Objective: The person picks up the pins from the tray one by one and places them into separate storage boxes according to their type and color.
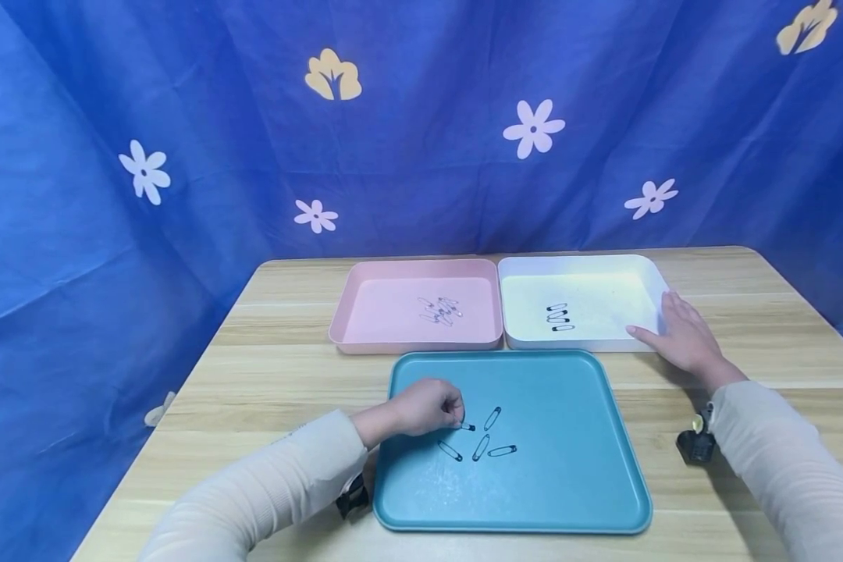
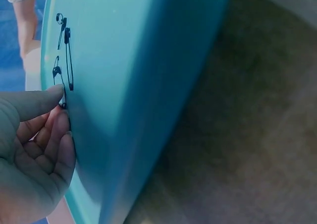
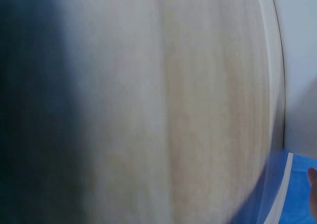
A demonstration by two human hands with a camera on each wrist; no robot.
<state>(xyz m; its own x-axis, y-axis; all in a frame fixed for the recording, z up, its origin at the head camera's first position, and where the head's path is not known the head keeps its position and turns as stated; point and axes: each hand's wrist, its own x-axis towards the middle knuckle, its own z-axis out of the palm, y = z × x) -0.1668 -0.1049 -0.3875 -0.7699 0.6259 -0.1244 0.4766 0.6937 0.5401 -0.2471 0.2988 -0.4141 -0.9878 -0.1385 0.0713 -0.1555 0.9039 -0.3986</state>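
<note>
Pinching a black safety pin (image 1: 467, 426) on the teal tray (image 1: 569, 484), our left hand (image 1: 425, 406) curls its fingers. Our right hand (image 1: 681, 336) lies flat and loose against the white tray (image 1: 649, 273).

Staged recording set-up rather than a lived-in room. A blue flower-printed cloth (image 1: 421, 117) hung as a backdrop behind and to both sides of a light wooden surface (image 1: 274, 375), hiding whatever room lay behind it. Three plain trays, pink (image 1: 365, 336), white (image 1: 649, 273) and teal (image 1: 569, 468), lay squarely arranged on the surface, holding sorted safety pins (image 1: 479, 437). Small cameras were strapped at the person's wrists.
</note>
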